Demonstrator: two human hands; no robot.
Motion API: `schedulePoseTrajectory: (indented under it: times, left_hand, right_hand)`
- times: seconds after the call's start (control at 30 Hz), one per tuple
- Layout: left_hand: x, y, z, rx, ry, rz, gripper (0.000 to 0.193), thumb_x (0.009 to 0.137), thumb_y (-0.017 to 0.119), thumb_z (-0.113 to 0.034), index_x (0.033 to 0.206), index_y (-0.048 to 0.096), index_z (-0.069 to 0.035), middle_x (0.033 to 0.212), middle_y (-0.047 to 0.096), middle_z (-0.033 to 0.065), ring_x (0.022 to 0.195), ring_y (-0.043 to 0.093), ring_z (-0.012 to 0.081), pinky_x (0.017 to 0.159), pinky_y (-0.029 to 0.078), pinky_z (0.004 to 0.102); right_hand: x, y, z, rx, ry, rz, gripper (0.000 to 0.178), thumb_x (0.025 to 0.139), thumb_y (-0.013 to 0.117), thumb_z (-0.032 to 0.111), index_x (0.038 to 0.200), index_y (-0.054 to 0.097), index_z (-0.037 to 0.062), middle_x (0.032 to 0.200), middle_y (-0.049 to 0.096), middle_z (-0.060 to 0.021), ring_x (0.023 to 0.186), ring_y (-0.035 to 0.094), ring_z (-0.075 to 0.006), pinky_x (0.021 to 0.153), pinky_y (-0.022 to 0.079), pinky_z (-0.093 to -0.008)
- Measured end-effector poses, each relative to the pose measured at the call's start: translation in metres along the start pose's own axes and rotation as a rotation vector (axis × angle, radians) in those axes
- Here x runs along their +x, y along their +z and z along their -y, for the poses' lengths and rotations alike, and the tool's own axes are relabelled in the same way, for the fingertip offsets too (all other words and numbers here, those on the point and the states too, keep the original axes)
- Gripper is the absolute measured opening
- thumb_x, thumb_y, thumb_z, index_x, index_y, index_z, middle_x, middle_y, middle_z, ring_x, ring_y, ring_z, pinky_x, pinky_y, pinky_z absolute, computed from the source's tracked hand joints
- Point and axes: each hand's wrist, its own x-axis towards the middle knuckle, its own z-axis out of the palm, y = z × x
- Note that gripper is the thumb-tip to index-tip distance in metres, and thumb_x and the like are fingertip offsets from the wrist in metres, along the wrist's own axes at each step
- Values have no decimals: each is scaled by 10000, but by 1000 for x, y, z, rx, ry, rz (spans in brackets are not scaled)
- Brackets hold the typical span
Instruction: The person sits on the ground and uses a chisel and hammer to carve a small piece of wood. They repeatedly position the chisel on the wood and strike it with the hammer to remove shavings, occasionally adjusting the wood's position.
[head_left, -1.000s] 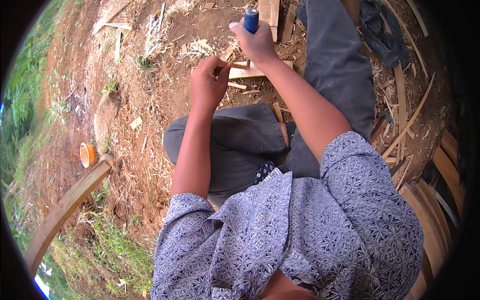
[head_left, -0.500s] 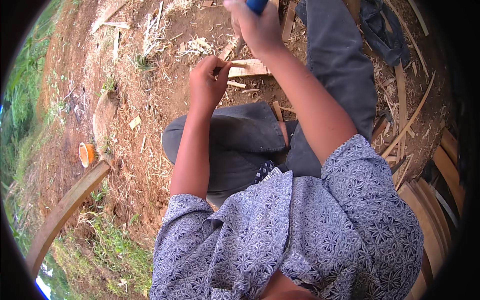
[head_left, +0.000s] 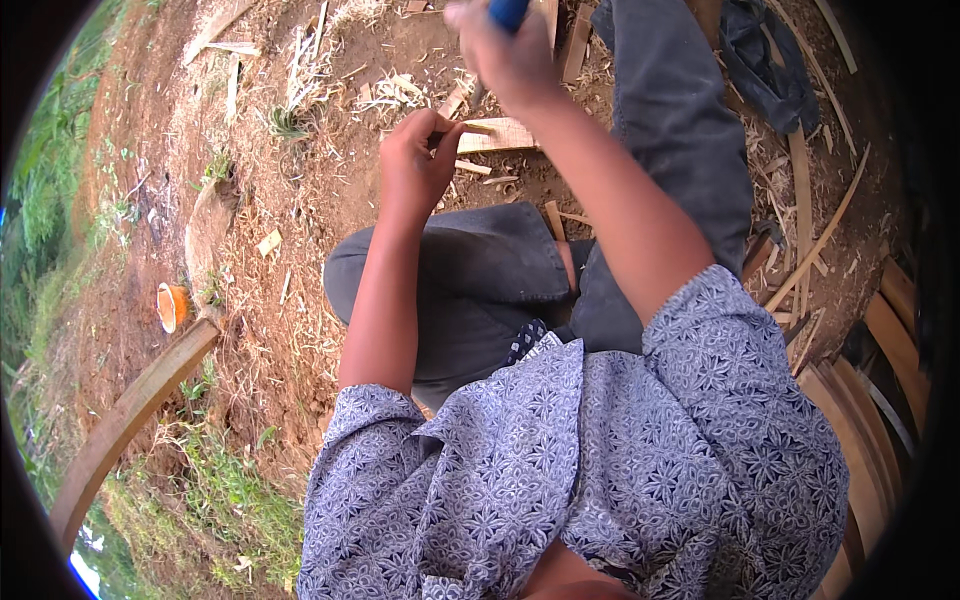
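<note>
My left hand (head_left: 415, 165) is closed in a pinch, thumb against forefinger, on a thin wood strip (head_left: 480, 129) that lies over a pale wooden block (head_left: 505, 136) on the ground. Above and to the right, my right hand (head_left: 515, 70) is wrapped round a blue-handled tool (head_left: 508, 13). Its handle runs out past the top edge of the picture. A narrow dark part, seemingly the blade, shows under the fist near the block. The tool's exact kind cannot be made out, and the right hand is slightly blurred.
My bent legs in dark trousers (head_left: 680, 120) lie around the block. Wood shavings (head_left: 400, 92) litter the brown soil. At right are a black plastic bag (head_left: 765, 70), long strips and stacked boards (head_left: 850, 430). A curved beam (head_left: 140, 410) and an orange bowl-like object (head_left: 173, 307) lie at left.
My right hand and the blue-handled tool have shifted very slightly left and the grip is more blurred. My left hand stays in place on the strip.
</note>
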Motion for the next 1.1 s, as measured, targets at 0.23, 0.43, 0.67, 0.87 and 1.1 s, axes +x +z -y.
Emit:
schedulePoseTrajectory:
  times: [0.23,0.43,0.67,0.87,1.1]
  left_hand:
    - [1,0,3,13,-12,-10,166,862,781,-36,812,630,12,728,639,115,621,647,177,569,490,302]
    - [5,1,-4,46,-48,-21,162,865,777,-38,808,634,13,714,649,114,627,651,172,581,495,303]
    - [-2,1,8,15,-68,-41,183,863,788,-70,802,634,7,715,650,124,628,653,185,590,502,322]
    - [8,0,-3,59,-41,-23,168,862,784,-53,811,637,10,732,653,123,638,661,198,600,510,317]
    - [0,-4,3,-48,16,26,144,865,772,-33,821,642,12,753,656,118,659,667,197,611,517,326]
  right_hand:
    - [-2,-9,-4,8,188,-75,331,920,671,142,630,512,137,527,483,49,429,404,-44,417,329,-246]
    - [-20,-5,-25,-133,254,-116,251,865,709,190,672,579,96,559,547,45,481,488,-69,465,386,-287]
    - [9,8,23,116,26,6,320,914,695,163,657,512,111,546,465,63,469,408,-35,452,312,-248]
    - [-19,-12,-34,-177,199,-73,310,879,683,205,630,535,96,543,515,34,474,483,-77,466,382,-285]
    - [6,6,17,-14,124,5,326,911,686,149,650,491,126,565,485,46,460,391,-45,440,281,-252]
